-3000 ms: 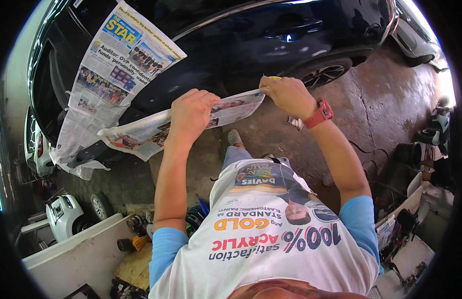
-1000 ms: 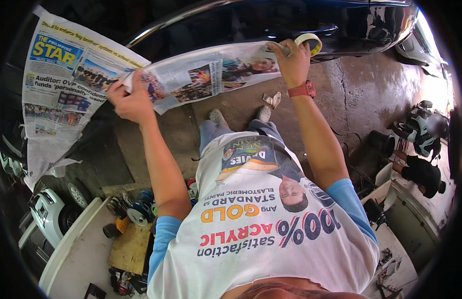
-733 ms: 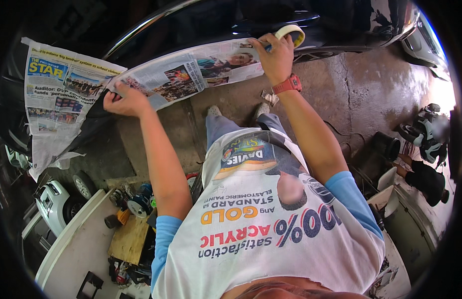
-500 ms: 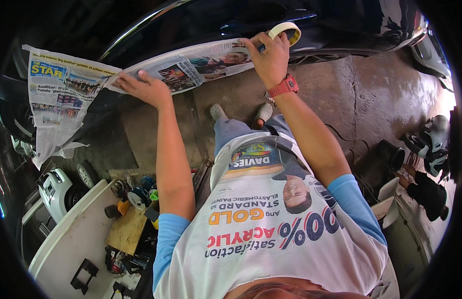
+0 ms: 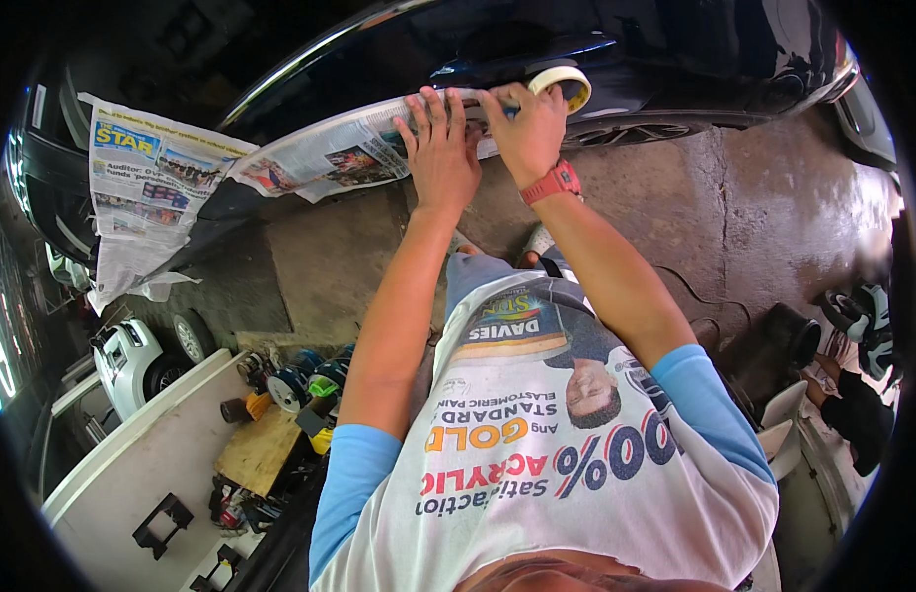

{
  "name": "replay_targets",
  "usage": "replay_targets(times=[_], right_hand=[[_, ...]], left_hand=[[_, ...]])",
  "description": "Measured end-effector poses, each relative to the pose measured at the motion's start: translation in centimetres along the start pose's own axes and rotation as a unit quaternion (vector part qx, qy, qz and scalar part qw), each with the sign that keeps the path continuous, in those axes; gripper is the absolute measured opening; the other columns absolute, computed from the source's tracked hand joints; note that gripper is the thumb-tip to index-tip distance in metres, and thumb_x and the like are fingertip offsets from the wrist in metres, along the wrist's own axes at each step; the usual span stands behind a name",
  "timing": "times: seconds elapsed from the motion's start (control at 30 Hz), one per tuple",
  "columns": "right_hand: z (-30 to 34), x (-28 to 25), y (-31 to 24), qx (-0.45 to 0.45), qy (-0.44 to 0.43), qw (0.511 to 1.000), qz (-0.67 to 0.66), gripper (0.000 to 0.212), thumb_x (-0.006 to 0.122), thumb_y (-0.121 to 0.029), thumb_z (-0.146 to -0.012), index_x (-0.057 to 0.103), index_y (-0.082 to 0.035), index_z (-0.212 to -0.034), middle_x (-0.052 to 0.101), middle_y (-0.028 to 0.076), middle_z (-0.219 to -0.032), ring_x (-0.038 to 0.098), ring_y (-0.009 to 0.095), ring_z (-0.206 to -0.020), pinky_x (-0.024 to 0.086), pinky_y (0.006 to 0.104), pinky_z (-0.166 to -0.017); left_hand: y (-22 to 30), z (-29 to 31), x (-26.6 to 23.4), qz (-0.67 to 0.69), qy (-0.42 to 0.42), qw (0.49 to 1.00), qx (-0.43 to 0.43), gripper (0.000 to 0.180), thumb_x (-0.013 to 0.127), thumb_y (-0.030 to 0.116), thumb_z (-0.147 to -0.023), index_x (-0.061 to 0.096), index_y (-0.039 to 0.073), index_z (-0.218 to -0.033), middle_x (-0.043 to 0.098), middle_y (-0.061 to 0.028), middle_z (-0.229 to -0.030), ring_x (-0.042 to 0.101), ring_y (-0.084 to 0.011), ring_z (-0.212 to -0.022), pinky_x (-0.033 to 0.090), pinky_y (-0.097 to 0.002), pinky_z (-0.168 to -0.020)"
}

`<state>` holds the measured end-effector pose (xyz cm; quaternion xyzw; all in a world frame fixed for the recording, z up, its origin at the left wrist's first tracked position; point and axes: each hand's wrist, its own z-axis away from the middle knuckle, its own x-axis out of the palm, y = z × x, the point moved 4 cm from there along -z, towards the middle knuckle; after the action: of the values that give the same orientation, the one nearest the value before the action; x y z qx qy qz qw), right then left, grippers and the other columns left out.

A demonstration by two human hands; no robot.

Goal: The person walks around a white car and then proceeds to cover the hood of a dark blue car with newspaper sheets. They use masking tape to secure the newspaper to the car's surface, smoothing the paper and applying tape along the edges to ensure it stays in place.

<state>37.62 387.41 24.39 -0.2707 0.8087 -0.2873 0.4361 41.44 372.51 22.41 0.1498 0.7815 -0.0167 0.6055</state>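
Observation:
Along the side of a dark, glossy car [image 5: 517,59] runs a strip of newspaper sheets [image 5: 325,158], with pale tape at its upper edge. My left hand [image 5: 443,148] lies on the strip near its right end, fingers stretched out against the car side. Just right of it, my right hand [image 5: 527,128] grips a cream roll of masking tape [image 5: 574,79] at the strip's end; a red watch is on that wrist. Farther left, another newspaper sheet [image 5: 147,187] hangs loose from the car, its lower corner crumpled.
A car wheel [image 5: 641,131] shows below the dark body. Behind me on the left stand a workbench with a wooden board [image 5: 264,456], cluttered tools and a white car [image 5: 132,370]. At the right is a black bucket [image 5: 789,335], with a person in black [image 5: 858,414] nearby.
My left hand has slid right along the newspaper strip, from near its left end to beside my right hand. The right hand still holds the tape roll in nearly the same place.

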Motion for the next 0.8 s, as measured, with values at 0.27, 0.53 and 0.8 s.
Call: replay_targets(times=[0.27,0.53,0.8], right_hand=[[3.0,-0.3,0.2,0.099,-0.020,0.992,-0.079,0.018,0.081,-0.029,-0.089,0.081,-0.011,-0.086,0.074,0.011,-0.081,0.066,0.036,-0.087,0.050,0.0490,-0.081],[0.8,1.1,1.0,0.191,0.007,0.978,-0.083,0.022,0.083,-0.031,-0.086,0.079,-0.010,-0.081,0.076,0.011,-0.079,0.067,0.037,-0.086,0.052,0.0498,-0.081],[1.7,1.6,2.0,0.325,-0.011,0.933,-0.153,0.038,0.087,-0.039,-0.084,0.077,-0.002,-0.082,0.075,0.015,-0.071,0.072,0.029,-0.064,0.057,0.0397,-0.066]], left_hand=[[0.5,0.0,-0.4,-0.034,-0.012,0.999,-0.008,0.080,0.064,0.020,-0.101,0.026,0.004,-0.170,0.020,-0.0337,-0.174,0.015,-0.0585,-0.160,0.010,-0.0755,-0.125],[1.6,-0.3,-0.5,-0.081,-0.003,0.996,0.023,0.073,0.064,0.022,-0.102,0.035,0.004,-0.167,0.024,-0.0318,-0.173,0.022,-0.0521,-0.161,0.011,-0.0738,-0.125],[0.1,0.1,-1.8,-0.047,0.025,0.994,0.094,0.067,0.066,0.020,-0.100,0.044,0.005,-0.161,0.039,-0.0172,-0.169,0.042,-0.0363,-0.152,0.027,-0.0588,-0.127]])
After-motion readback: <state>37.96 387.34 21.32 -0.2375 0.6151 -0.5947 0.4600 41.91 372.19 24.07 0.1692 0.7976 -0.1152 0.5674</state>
